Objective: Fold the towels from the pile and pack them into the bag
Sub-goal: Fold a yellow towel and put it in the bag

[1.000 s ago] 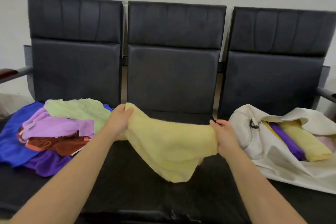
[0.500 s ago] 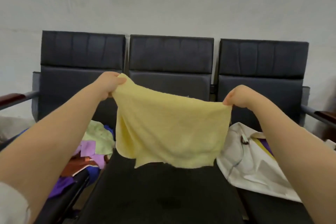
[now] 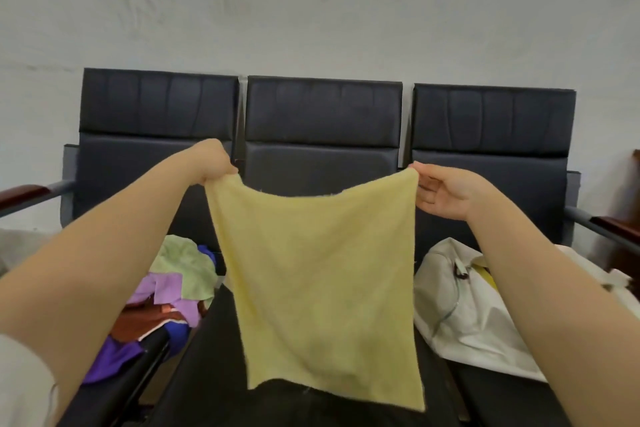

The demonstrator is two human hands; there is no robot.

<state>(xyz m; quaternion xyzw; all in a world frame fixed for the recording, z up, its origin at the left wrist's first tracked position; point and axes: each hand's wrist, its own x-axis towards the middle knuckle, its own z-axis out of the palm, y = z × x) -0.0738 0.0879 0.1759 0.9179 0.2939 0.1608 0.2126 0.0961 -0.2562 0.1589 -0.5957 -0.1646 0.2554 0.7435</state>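
Observation:
A pale yellow towel [image 3: 322,288] hangs spread out in the air above the middle seat. My left hand [image 3: 213,163] grips its upper left corner. My right hand [image 3: 440,194] pinches the upper right corner, with the other fingers loosely extended. The pile of towels [image 3: 169,291], in green, lilac, rust, blue and purple, lies on the left seat. A white bag [image 3: 464,308] sits on the right seat with something yellow showing in its opening. My right forearm hides part of the bag.
Three dark padded seats [image 3: 323,114] stand in a row against a pale wall. Armrests with wooden tops stick out at the far left [image 3: 24,192] and far right [image 3: 613,222]. The middle seat cushion [image 3: 207,357] lies under the hanging towel.
The yellow towel went from draped low over the middle seat to raised and held by its top corners. It now hangs full length, and my hands are further apart.

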